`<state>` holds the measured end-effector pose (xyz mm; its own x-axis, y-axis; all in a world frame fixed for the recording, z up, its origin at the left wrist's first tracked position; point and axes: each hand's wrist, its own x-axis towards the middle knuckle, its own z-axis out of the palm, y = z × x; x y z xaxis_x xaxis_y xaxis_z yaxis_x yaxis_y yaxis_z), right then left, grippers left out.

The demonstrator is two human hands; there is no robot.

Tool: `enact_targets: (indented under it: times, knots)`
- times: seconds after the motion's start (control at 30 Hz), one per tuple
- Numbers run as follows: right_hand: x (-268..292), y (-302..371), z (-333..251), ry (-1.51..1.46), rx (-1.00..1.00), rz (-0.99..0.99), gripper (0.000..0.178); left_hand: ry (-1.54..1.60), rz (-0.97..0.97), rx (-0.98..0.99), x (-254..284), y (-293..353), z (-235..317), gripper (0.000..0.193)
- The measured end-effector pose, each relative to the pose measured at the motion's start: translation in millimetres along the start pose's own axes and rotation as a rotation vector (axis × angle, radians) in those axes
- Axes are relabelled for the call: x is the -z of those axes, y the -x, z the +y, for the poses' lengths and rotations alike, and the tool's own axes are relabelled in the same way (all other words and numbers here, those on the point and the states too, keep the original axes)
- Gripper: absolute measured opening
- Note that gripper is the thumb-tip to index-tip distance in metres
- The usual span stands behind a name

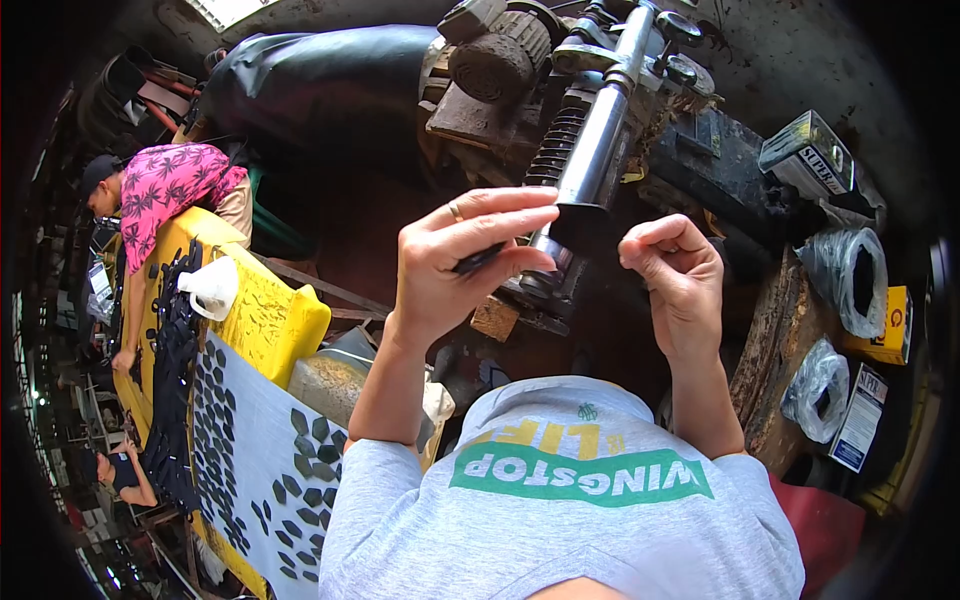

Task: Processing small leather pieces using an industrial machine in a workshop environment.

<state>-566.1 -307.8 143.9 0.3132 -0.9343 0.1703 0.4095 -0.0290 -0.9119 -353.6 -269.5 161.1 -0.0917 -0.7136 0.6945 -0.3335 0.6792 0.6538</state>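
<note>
My left hand [465,240] is raised in front of a machine, its fingers stretched together over the thumb. A small black piece [480,258] sits between the thumb and palm; its full shape is hidden. Just beyond the fingertips is the lower end of a long shiny metal cylinder [600,140], with a black ribbed part [562,140] alongside. To the right, apart from the cylinder, my right hand [680,280] is closed, thumb against the curled fingers. Whatever it may pinch is too small to make out.
An electric motor [500,60] stands behind. At left, a yellow table [265,330] bears a pale sheet [260,400] with many black flat pieces and a white container [210,288]; a person in pink [175,190] leans over it. Boxes [810,155], plastic bags [845,280] and rough wood [765,350] lie at right.
</note>
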Motion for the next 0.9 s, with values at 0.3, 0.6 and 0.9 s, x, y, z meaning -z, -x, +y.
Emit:
enact_targets:
  times: [0.3, 0.6, 0.9]
  knots:
    - [56, 10, 25, -0.169, -0.293, 0.180, 0.008, -0.062, 0.171, 0.322, 31, 21, -34, 0.029]
    - [23, 1, 55, 0.017, -0.236, 0.168, 0.010, 0.048, 0.035, 0.386, 25, 39, -65, 0.029]
    - [48, 12, 59, 0.095, -0.182, 0.275, 0.010, 0.142, -0.066, 0.393, 24, 42, -80, 0.029]
